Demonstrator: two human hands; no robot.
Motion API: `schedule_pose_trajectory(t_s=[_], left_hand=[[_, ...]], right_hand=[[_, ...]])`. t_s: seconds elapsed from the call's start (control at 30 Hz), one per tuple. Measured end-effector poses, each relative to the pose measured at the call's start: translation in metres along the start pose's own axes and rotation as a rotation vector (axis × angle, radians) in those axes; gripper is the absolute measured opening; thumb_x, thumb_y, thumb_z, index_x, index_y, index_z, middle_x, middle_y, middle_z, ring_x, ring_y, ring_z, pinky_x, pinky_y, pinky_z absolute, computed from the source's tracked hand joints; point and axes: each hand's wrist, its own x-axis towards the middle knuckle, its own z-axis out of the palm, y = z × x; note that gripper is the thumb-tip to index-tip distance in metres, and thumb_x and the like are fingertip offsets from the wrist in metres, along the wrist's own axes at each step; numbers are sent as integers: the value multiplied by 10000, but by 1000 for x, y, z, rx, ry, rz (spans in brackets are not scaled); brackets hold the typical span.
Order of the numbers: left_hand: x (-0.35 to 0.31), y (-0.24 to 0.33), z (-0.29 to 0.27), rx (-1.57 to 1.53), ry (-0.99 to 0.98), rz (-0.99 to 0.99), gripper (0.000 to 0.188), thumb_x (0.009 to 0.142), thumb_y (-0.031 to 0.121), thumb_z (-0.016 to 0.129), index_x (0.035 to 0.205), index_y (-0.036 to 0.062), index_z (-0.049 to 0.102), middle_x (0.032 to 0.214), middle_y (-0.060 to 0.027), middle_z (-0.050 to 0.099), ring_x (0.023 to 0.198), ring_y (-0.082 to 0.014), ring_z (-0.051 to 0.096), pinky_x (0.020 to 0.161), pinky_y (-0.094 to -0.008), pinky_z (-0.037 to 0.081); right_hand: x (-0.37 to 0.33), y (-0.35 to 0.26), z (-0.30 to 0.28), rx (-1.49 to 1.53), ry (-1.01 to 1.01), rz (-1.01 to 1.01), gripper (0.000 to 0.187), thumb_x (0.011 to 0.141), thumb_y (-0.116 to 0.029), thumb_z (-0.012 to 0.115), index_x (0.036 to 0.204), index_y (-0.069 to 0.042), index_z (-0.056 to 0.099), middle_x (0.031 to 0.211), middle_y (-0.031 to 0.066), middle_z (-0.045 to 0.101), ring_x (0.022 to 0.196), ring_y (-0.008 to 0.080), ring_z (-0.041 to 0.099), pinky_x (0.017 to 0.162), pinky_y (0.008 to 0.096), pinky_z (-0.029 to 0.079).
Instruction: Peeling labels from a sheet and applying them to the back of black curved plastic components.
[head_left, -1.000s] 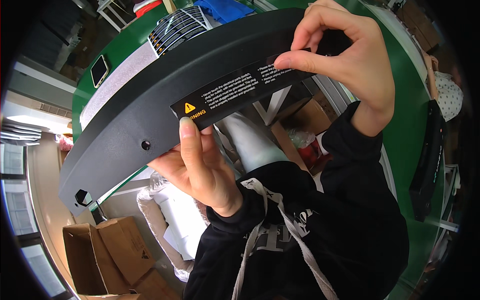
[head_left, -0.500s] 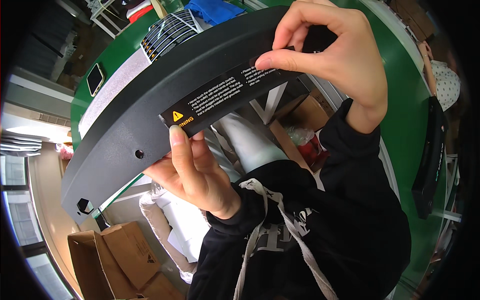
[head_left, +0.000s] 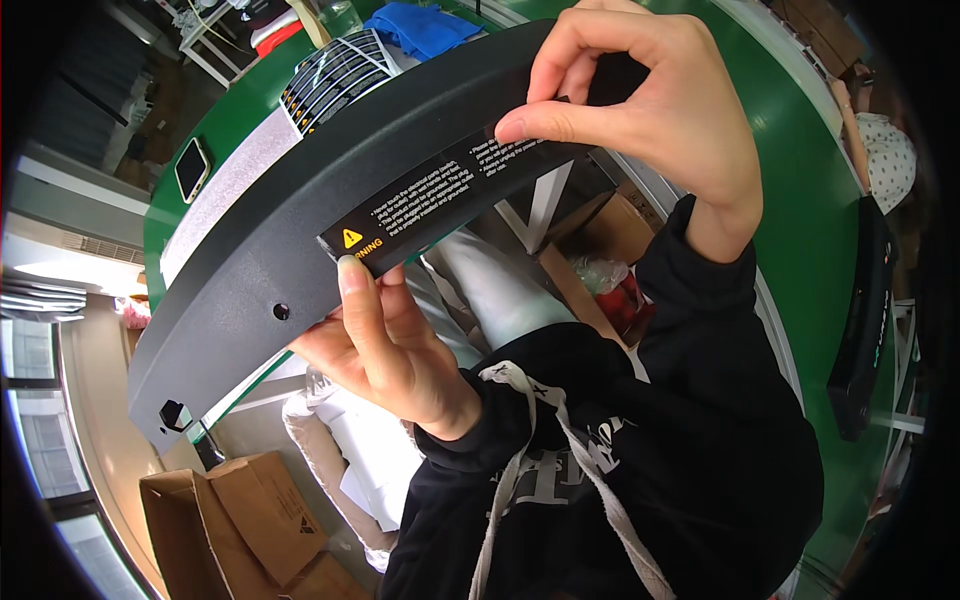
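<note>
A long curved black plastic panel [head_left: 240, 240] slants across the view, with a round hole and a hexagonal hole towards its lower left end. Along its near edge lies a black warning label [head_left: 420, 195] with a yellow triangle and white print. My left hand [head_left: 385, 350] grips the panel's near edge from below, its thumb pressing the label's left end. My right hand [head_left: 640, 110] pinches the label's right end between thumb and fingers; that end is partly hidden behind them. Whether the label's middle touches the panel I cannot tell.
Behind the panel, on the green table [head_left: 225, 140], are a sheet of labels [head_left: 340, 80], a phone [head_left: 192, 170] and a blue cloth [head_left: 422, 30]. Another black panel [head_left: 865, 330] lies at the right, near another person's arm [head_left: 853, 135]. Cardboard boxes [head_left: 265, 510] stand low on the left.
My right hand has shifted slightly left along with the label's right end. The panel has tilted and moved a little; my left hand keeps its grip.
</note>
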Motion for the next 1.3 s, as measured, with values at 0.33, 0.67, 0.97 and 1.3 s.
schedule_pose_trajectory(t_s=[0.33, 0.67, 0.97, 1.3], left_hand=[[0, 1, 0, -2, -16, -10, 258, 899, 51, 538, 1119, -15, 420, 1086, -227, 601, 873, -278, 676, 769, -392, 553], [-3, -3, -8, -9, -41, -42, 347, 933, 108, 520, 1245, -9, 423, 1130, -194, 604, 948, -264, 658, 831, -372, 543], [-3, 0, -6, 26, -18, -48, 271, 915, 84, 547, 1157, 7, 452, 1118, -191, 597, 917, -232, 662, 783, -342, 560], [2, -2, 15, -95, -19, 21, 351, 889, -16, 588, 1202, 11, 433, 1151, -140, 553, 1007, -183, 566, 904, -374, 469]], right_hand=[[-6, -3, 6, -329, 132, -253, 362, 709, -375, 787, 794, -96, 572, 618, -34, 515, 735, 152, 469, 816, 300, 347], [-47, 1, 58, -81, 531, -357, 252, 870, -77, 579, 1117, -30, 558, 1086, 73, 643, 995, 203, 602, 892, 368, 410], [-57, 21, 117, -465, 560, -462, 294, 910, -152, 536, 1201, -119, 531, 1189, -8, 652, 1144, 120, 573, 988, 269, 309], [-67, 60, 64, -421, 594, -303, 574, 706, 80, 461, 1274, 9, 508, 1241, 103, 615, 1183, 242, 561, 985, 345, 371]])
